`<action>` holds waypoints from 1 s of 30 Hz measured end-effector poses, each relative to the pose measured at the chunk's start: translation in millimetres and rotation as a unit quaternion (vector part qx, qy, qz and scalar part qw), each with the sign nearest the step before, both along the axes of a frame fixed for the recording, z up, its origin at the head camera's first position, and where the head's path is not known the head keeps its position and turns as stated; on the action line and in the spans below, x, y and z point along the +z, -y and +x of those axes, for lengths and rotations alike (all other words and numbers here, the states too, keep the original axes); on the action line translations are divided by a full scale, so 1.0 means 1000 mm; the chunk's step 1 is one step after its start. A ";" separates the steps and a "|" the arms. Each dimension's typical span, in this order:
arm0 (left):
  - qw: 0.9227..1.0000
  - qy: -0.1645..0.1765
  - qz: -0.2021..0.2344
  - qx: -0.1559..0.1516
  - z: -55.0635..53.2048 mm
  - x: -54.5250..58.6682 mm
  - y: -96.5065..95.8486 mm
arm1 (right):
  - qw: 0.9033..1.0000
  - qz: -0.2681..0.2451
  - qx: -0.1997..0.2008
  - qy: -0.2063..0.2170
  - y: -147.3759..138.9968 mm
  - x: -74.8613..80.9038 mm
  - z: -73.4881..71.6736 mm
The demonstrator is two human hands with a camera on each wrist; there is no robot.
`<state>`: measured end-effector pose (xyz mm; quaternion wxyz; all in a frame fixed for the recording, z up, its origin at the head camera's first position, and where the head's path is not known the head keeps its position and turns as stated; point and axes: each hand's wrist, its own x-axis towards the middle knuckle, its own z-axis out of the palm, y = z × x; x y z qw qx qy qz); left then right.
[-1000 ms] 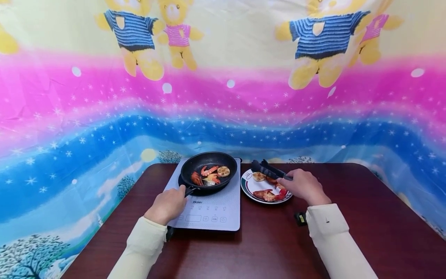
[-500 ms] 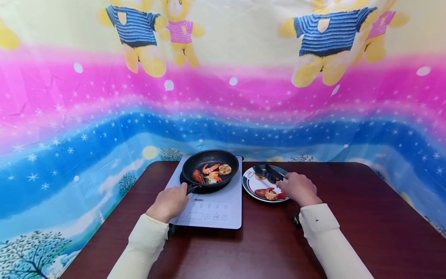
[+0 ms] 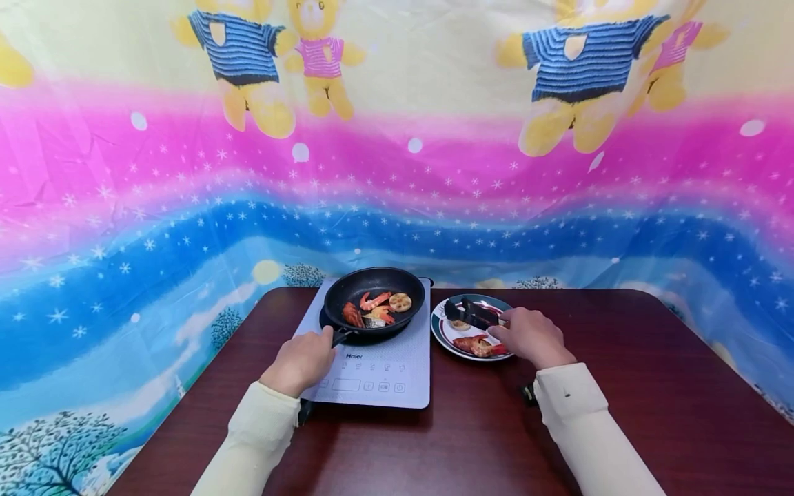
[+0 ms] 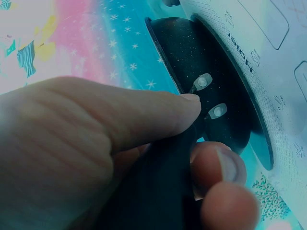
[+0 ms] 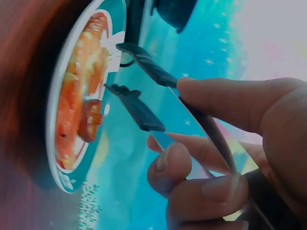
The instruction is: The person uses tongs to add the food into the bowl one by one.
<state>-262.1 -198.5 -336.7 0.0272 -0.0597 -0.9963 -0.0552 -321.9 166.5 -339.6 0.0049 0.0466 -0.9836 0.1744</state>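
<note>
My left hand (image 3: 302,362) grips the black handle (image 4: 153,187) of a frying pan (image 3: 338,296), thumb on top and fingers curled below. In the pan lie a shrimp (image 3: 375,300), a lotus root slice (image 3: 400,302) and other reddish seafood pieces. With my right hand (image 3: 532,337) I hold black-tipped tongs (image 5: 148,69) over a round plate (image 3: 442,339). The right wrist view has the two tips apart, with nothing visible between them. Beneath the tongs, another lotus root slice (image 3: 460,326) is partly covered. Reddish seafood (image 3: 477,345) lies at the plate's near side.
A white Haier induction cooktop (image 3: 384,389) carries the pan and stands left of the plate on a dark reddish-brown table (image 3: 471,441). A small black object (image 3: 528,394) shows beside the right cuff. Behind the table hangs a patterned cloth (image 3: 397,186).
My right hand has shifted slightly left, and the tongs have come lower over the far part of the plate. The left hand keeps its grip. The head view has shifted a little.
</note>
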 end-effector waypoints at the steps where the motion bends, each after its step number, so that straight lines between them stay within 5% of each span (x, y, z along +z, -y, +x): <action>1: 1.000 0.001 0.000 0.001 0.000 0.000 0.000 | 1.000 0.000 -0.001 0.000 -0.001 0.002 0.002; 30: 1.000 0.005 -0.006 0.004 0.002 0.001 -0.002 | 0.998 0.045 -0.032 -0.009 0.021 0.002 0.015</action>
